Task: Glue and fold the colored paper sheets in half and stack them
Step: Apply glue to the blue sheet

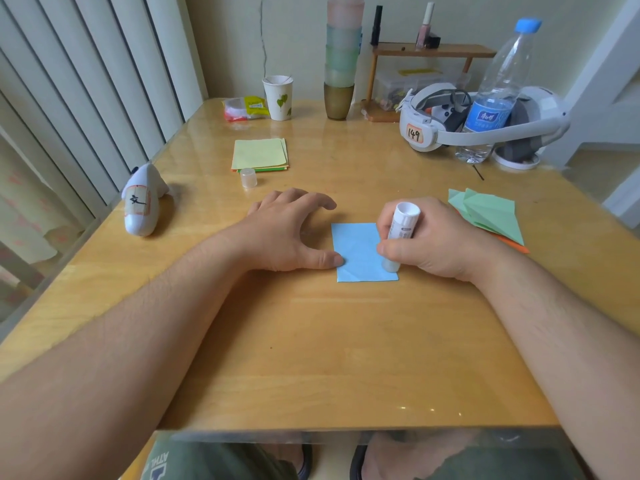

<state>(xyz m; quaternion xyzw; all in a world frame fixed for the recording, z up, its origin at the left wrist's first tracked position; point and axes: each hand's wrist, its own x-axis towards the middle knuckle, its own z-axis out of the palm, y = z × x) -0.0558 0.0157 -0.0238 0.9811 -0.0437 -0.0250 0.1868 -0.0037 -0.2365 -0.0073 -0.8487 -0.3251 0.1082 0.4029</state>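
Right hand (429, 244) is gripping the glue stick (401, 237), tip pressing on the blue paper's (358, 252) right edge. Left hand (291, 230) is resting w/ fingers relaxed, thumb pinning the paper's left edge to the surface (311, 341).

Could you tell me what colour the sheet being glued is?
Light blue sheet, clearest in the head view.

One blue paper sheet (358, 252). One glue stick (401, 230), one glue cap (248, 177). One stack of unfolded sheets (259, 154), sheet count unclear. One pile of folded green sheets (488, 213), count unclear. Two hands: left hand (291, 230), right hand (433, 240). One paper cup (278, 97), one water bottle (495, 88), one headset (481, 116), one plush toy (142, 202), one cup stack (343, 57).
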